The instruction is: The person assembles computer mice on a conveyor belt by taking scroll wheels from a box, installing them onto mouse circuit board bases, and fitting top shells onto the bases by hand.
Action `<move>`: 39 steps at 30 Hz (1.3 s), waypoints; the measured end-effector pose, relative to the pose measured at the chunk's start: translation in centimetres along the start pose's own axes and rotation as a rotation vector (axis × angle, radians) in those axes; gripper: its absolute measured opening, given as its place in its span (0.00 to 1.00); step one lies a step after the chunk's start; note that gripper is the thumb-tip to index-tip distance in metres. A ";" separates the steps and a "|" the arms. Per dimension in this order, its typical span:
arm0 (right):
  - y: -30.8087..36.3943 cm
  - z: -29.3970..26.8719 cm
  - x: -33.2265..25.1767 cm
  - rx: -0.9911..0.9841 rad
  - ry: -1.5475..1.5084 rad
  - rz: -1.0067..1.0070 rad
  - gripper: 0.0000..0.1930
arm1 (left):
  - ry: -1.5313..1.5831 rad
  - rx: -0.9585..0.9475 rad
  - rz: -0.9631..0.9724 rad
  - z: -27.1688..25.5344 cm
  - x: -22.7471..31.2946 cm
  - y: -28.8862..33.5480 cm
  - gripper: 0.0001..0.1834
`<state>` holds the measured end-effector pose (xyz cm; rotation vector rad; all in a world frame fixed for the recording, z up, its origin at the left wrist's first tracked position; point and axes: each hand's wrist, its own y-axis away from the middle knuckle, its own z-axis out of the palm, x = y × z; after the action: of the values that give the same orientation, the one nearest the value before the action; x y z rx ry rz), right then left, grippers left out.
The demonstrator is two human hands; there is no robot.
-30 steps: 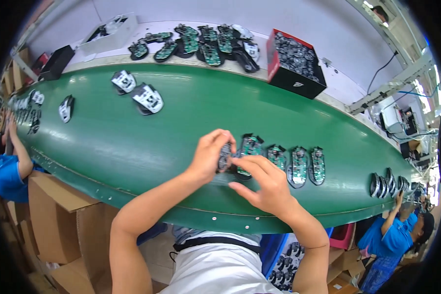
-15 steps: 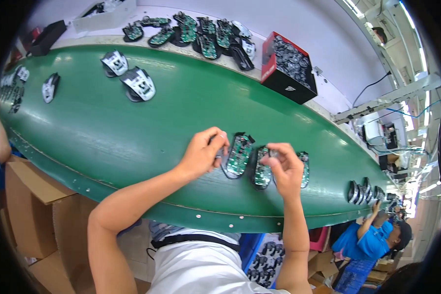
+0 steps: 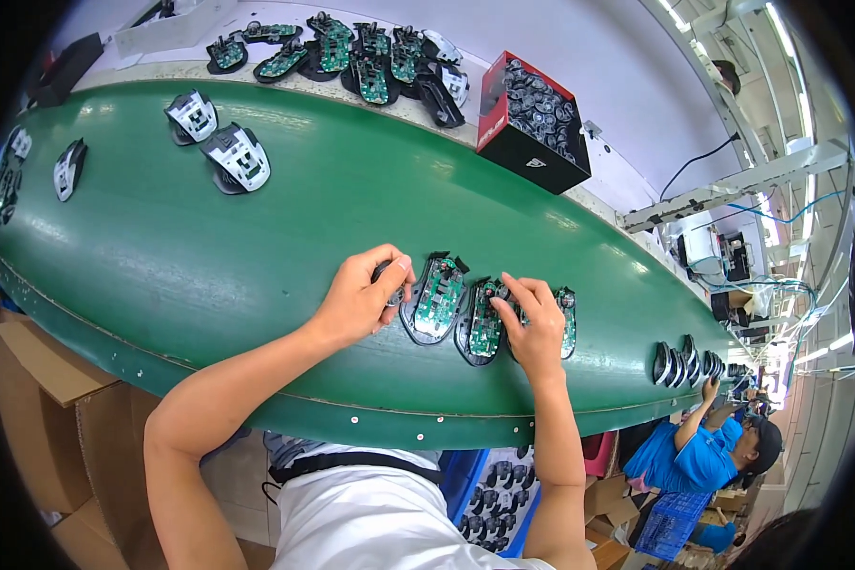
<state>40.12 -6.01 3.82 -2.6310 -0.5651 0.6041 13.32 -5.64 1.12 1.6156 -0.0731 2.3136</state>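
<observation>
Three computer-mouse bases with green circuit boards lie in a row before me: a left one point(image 3: 438, 302), a middle one point(image 3: 484, 328) and a right one point(image 3: 568, 323), partly behind my hand. My left hand point(image 3: 363, 290) is curled beside the left base, closed around small dark round parts that look like scroll wheels point(image 3: 392, 296). At the upper end of the middle base, my right hand point(image 3: 536, 328) has thumb and forefinger close together. Whatever small part lies between those fingertips is too hidden to name.
A black and red box point(image 3: 534, 123) of small dark wheels stands on the far ledge, near several mouse bases with boards point(image 3: 370, 78). White-framed mouse parts point(image 3: 237, 160) lie far left on the green work surface point(image 3: 351, 204). A co-worker in blue point(image 3: 684, 451) handles dark shells point(image 3: 674, 363) at right.
The whole scene has shifted slightly left in view. My right fingertips, blurred before, now sit at the middle base's upper end. My left hand stays closed beside the left base.
</observation>
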 end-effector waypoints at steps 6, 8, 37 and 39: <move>0.7 0.4 0.4 0.002 -0.024 -0.032 0.19 | 0.002 0.010 -0.012 0.2 0.3 0.1 0.15; 0.9 0.7 0.5 0.005 -0.015 -0.049 0.19 | 0.004 0.005 -0.014 0.2 0.2 0.1 0.15; -0.9 2.5 -8.9 -0.047 -0.307 -0.139 0.19 | -0.041 -0.123 0.003 1.4 -0.2 1.3 0.13; -0.9 2.2 -9.1 -0.024 -0.435 -0.066 0.18 | -0.030 -0.122 0.017 1.2 -0.7 1.1 0.12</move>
<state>31.28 -8.85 5.30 -2.4960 -0.7828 1.1658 14.30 -7.15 1.06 1.5946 -0.2304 2.2507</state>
